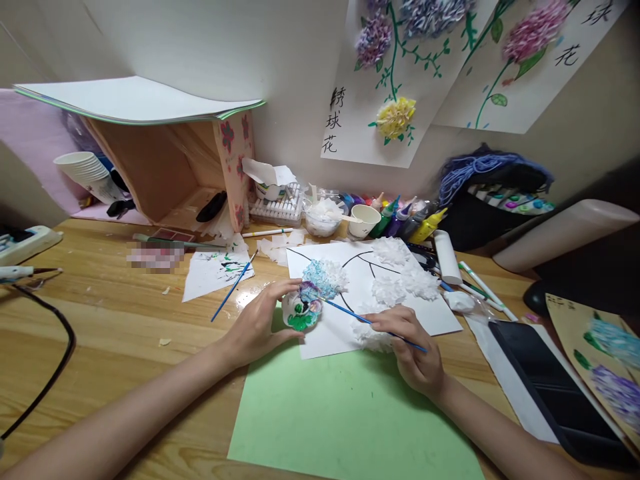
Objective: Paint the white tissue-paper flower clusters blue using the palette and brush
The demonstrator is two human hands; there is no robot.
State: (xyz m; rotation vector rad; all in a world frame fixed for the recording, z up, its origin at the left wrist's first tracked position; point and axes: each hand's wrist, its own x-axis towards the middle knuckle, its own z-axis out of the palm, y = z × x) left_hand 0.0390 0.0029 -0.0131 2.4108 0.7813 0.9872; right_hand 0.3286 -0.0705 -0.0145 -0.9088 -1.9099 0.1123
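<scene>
My right hand [413, 343] is closed around a blue paintbrush [347, 311], whose tip reaches the paint palette [301, 313]. That small white palette carries green, purple and dark paint. Thumb and fingers of my left hand [263, 320] grip it by its left side. Behind the palette lies a white paper sheet [330, 340] with drawn black stems and raised paper flower clusters. One flower cluster [324, 277] is partly blue, its right part still white. The other clusters [400, 280] are white. A green sheet [360, 413] lies beneath, nearer to me.
A second paintbrush [234, 285] rests by a paint-stained paper [215, 273]. Behind are a bowl of white material [324, 217], a paper cup [363, 221] and paint bottles [395, 220]. A black phone [550, 380] lies at right; a cardboard box [165, 160] stands back left.
</scene>
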